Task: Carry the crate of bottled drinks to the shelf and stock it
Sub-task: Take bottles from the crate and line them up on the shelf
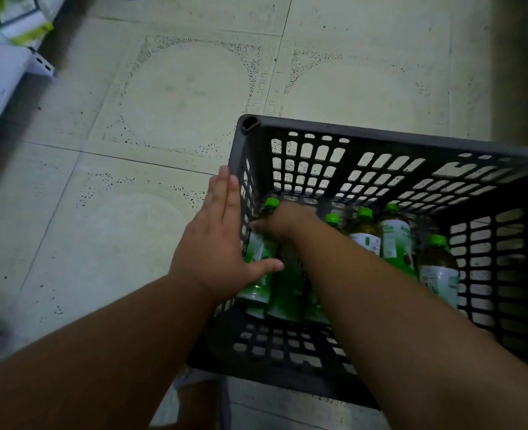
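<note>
White shelf unit [5,76] far left, well apart from black lattice plastic crate [411,141] on tiled floor [175,97]. Risk: crate slides/tips w/ bottle pull. Left hand [216,240] flat, fingers straight, pressed on crate's outer wall. Right hand [282,223] inside, gripping a green-capped bottle [264,240]; others [396,240] beside.

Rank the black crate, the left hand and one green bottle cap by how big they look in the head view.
1. Black crate, by far the largest.
2. Left hand, laid flat against the crate's outer wall.
3. Green bottle cap, smallest; lying deeper in the crate, it may look slightly smaller still.
</note>
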{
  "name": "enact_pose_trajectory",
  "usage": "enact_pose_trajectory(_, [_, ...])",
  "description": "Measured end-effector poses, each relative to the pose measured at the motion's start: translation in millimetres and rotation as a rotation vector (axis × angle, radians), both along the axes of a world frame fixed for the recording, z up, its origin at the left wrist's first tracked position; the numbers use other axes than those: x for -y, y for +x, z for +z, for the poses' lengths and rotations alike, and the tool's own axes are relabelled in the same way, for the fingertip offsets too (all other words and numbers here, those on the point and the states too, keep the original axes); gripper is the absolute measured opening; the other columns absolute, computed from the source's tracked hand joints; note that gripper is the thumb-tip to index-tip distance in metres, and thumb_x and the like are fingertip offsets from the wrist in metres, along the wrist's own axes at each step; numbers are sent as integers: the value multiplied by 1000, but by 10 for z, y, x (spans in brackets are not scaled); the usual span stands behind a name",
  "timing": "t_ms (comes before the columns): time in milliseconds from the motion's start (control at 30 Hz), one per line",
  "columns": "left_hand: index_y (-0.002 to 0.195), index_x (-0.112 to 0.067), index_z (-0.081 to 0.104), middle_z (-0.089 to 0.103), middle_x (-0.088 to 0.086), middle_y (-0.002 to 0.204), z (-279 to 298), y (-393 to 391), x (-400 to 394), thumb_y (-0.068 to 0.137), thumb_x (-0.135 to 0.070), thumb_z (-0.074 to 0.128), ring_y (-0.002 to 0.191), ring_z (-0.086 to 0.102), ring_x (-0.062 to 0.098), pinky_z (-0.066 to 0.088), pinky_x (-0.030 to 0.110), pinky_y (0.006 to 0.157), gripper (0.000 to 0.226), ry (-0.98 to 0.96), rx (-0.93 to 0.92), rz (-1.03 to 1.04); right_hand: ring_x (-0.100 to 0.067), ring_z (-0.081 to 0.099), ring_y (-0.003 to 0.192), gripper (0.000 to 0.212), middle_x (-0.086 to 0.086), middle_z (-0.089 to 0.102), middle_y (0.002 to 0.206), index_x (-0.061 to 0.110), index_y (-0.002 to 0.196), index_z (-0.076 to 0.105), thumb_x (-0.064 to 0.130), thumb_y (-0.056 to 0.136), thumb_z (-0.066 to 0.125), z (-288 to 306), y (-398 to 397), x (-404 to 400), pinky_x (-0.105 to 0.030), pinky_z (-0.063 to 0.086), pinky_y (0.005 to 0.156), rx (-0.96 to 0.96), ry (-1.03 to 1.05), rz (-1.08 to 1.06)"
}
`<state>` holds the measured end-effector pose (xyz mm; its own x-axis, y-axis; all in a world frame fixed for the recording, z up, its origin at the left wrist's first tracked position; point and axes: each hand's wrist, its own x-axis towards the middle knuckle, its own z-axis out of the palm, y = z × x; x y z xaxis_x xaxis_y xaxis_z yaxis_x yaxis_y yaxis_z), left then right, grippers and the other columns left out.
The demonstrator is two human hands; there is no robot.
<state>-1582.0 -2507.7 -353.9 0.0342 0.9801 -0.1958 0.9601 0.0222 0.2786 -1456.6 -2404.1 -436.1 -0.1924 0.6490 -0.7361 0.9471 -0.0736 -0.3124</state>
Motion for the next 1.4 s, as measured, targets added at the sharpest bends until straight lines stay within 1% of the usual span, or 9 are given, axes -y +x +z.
enact_pose_trajectory(100, [145,-19,-35,-41,-3,157,13,5,9,64,-84,61,151,-23,15,5,36,122,141,-5,13,4,-29,61,104,56,-10,65,110,12,108,64,62,81,66,5,-43,1,-41,51,93,6,-39,47])
enact_pose_trajectory(233, [145,-21,-34,-38,-5,159,26,-6,4,64,-81,66,153,-13,15,16,39,124,141,-3,64,8,-23,63,92,46,-3,63,96,17,92,60,54,71,79,-76,18,146,-34,52,82,-156,-42,-154])
enact_pose_trajectory(400, [152,-18,-28,-37,-6,160,64,-1,5,61,-83,67,154,-4,18,18,39,122,147,-44,57,23,-22,63,107,94,2,63,114,21,128,46,53,50,85,26,237,360,-35,51,88,-408,20,-416])
enact_pose_trajectory(600, [156,-11,-20,-28,7,164,520,126,-47,61,-87,60,153,-15,23,3,42,124,146,-192,-22,-36,-12,65,95,70,10,67,102,29,113,56,52,54,88,1135,947,619,-38,56,88,-517,350,-535])
enact_pose_trajectory(767, [160,-22,16,21,-2,166,1438,1016,166,62,-66,83,150,22,17,23,31,117,126,-54,345,-107,-10,62,99,76,11,64,106,30,119,53,64,58,83,2539,1776,1081,-28,50,84,-478,720,-512])
enact_pose_trajectory(900, [155,-33,29,39,-9,156,2051,1940,521,41,-87,74,141,39,11,38,42,115,134,63,516,-281,-12,64,99,76,9,66,107,28,119,53,67,60,80,3485,2518,1699,-33,53,87,-396,965,-584])
enact_pose_trajectory(1067, [153,-29,33,44,-12,151,2721,3061,1025,44,-72,82,136,41,5,41,33,109,127,105,691,-457,-9,66,95,68,13,67,102,31,112,51,65,59,79,4377,3388,2600,-38,56,85,-316,1167,-651])
enact_pose_trajectory(1167, [135,-46,39,49,-32,131,2941,3634,1245,51,-62,88,125,45,-2,42,17,96,99,74,750,-565,-8,65,91,63,14,65,97,32,110,50,59,64,82,4716,3859,3055,-39,56,84,-258,1245,-742])
enact_pose_trajectory(1400, [156,-27,26,38,-9,157,2977,4751,1293,60,-57,89,139,40,9,39,30,109,119,46,757,-731,-9,64,94,68,14,64,105,34,117,48,64,64,79,4809,4724,3446,-32,55,79,-95,1316,-916])
